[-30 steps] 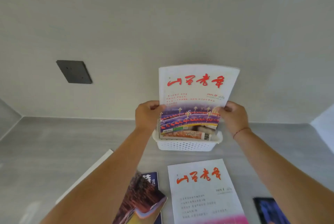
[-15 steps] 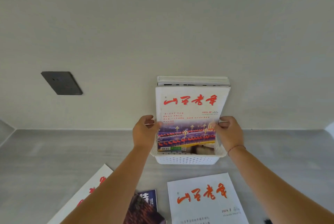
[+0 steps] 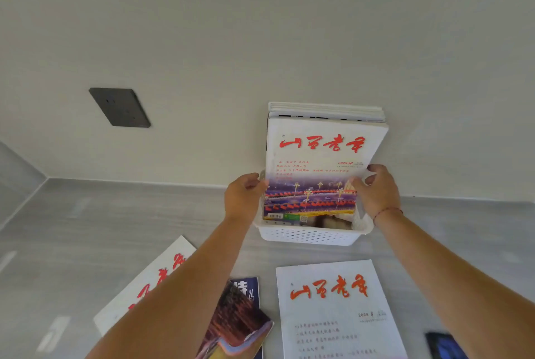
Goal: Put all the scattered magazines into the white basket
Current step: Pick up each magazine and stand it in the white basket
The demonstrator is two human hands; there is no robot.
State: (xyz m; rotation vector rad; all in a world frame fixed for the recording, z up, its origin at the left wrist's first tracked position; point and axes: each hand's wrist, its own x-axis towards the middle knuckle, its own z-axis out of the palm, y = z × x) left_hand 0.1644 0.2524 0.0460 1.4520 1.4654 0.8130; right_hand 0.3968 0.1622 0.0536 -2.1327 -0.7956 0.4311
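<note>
A white perforated basket (image 3: pixel 309 235) stands on the grey floor against the wall. A white magazine with red script and a colourful photo (image 3: pixel 318 161) stands upright in it, in front of other upright magazines (image 3: pixel 325 111). My left hand (image 3: pixel 243 199) grips its left edge and my right hand (image 3: pixel 376 192) its right edge. Loose on the floor lie a white red-script magazine (image 3: pixel 338 312), another white one at the left (image 3: pixel 147 280), a dark blue one (image 3: pixel 249 290) and a brown-covered one (image 3: pixel 237 321), the last two partly under my left arm.
A dark wall plate (image 3: pixel 120 106) is on the cream wall (image 3: pixel 260 40) at the left. A dark blue object (image 3: pixel 444 345) lies at the bottom right edge. The grey floor (image 3: pixel 72 228) runs left to a corner.
Both hands have lowered the white magazine into the basket; it now sits upright in front of the others. The view tilted, showing more of the floor magazines.
</note>
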